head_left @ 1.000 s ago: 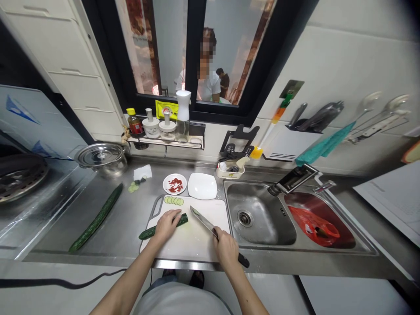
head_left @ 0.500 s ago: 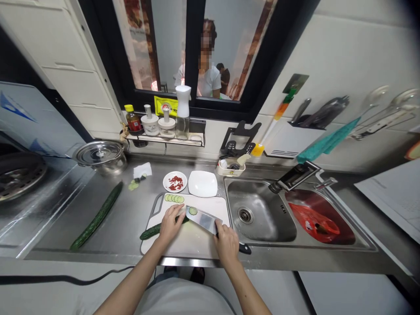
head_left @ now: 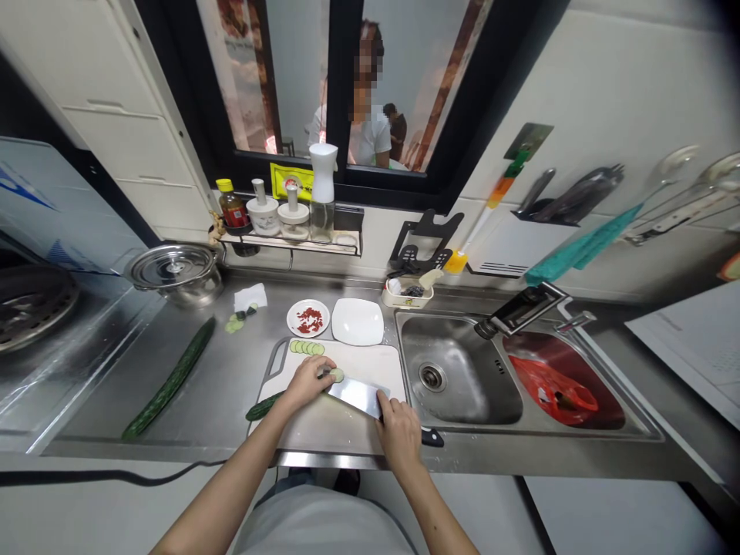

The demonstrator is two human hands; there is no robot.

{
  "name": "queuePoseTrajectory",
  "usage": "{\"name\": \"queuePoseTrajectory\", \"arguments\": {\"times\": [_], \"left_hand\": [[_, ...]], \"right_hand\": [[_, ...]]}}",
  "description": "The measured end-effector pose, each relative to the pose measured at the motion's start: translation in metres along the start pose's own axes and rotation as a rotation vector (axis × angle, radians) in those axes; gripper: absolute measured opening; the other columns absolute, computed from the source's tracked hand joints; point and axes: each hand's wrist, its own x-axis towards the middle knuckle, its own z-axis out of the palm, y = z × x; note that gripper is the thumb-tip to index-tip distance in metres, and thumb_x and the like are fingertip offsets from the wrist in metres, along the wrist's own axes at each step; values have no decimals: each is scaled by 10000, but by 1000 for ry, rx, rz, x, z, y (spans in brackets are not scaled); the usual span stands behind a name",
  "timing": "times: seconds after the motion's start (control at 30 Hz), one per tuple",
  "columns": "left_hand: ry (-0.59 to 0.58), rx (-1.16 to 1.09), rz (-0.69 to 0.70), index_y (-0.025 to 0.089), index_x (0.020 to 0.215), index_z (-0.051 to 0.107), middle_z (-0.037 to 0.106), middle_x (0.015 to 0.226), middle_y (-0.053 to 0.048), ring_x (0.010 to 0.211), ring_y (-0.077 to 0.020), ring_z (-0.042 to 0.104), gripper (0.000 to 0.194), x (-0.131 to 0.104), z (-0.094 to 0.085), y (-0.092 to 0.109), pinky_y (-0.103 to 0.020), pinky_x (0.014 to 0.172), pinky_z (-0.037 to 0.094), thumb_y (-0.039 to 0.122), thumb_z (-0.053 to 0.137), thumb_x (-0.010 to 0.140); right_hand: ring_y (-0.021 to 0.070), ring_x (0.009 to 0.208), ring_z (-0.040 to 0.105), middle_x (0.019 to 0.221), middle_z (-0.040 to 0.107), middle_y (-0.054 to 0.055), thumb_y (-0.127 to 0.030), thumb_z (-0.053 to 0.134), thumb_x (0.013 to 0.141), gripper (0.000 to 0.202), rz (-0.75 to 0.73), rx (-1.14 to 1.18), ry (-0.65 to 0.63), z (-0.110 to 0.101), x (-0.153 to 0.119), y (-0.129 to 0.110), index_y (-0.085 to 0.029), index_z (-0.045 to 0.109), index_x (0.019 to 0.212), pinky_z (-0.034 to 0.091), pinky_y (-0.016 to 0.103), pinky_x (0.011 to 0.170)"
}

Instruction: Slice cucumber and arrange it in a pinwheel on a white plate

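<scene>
The right hand (head_left: 400, 432) was clamped around the handle of a broad-bladed knife (head_left: 359, 395), whose blade reached leftward over the cutting board (head_left: 341, 435). The left hand (head_left: 306, 381) met the blade's tip, its fingertips at a cucumber slice (head_left: 338, 375); whether they pinched it, I could not tell. A cucumber (head_left: 264, 406) lay partly hidden under that hand, one end showing at the board's left edge. A row of slices (head_left: 306, 348) overlapped along the board's back edge, near its left corner. Just behind that edge stood a round plate (head_left: 293, 325) of red pieces (head_left: 310, 320) and a square white plate (head_left: 357, 320). A black handle (head_left: 432, 437) lay by the board's front right corner. Toward the counter's (head_left: 237, 370) left end lay a whole cucumber (head_left: 170, 378).
</scene>
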Motion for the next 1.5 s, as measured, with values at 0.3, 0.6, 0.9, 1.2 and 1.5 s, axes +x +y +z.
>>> {"name": "queuePoseTrajectory", "arguments": {"times": [0.3, 0.6, 0.9, 1.2, 1.5], "left_hand": [[208, -69, -293, 192, 858, 657, 677, 735, 4, 715, -147, 619, 125, 5, 1, -19, -237, 675, 445, 245, 571, 786], [222, 73, -333, 194, 926, 661, 696, 785, -9, 744, -146, 621, 196, 38, 5, -33, -232, 692, 422, 129, 569, 765], [197, 234, -292, 179, 981, 652, 695, 840, -55, 840, -203, 620, 237, 53, 10, -43, -281, 761, 420, 119, 533, 785], [165, 299, -259, 156, 900, 664, 679, 906, -76, 867, -196, 602, 158, 52, 12, -43, -278, 779, 411, 147, 537, 807], [191, 283, -255, 166, 919, 696, 681, 962, -89, 929, -211, 599, 176, 52, 12, -46, -298, 823, 419, 173, 558, 810]], "right_hand": [[209, 931, 568, 965, 659, 68, -177, 540, 829, 421, 65, 9, -27, 10, -5, 16, -189, 552, 1250, 333, 297, 819], [188, 917, 594, 961, 683, 50, -200, 502, 858, 367, 129, 78, -65, 11, -4, 21, -217, 572, 1217, 341, 269, 800], [189, 968, 590, 1022, 685, 57, -198, 498, 863, 385, 149, 124, -96, 9, -2, 21, -185, 568, 1241, 348, 261, 833], [173, 890, 614, 952, 695, 47, -192, 515, 845, 363, 163, 134, -89, 1, 3, 17, -222, 597, 1197, 372, 250, 774], [176, 850, 620, 908, 700, 45, -188, 482, 865, 324, 148, 138, -87, -8, 8, 12, -219, 624, 1154, 377, 254, 747]]}}
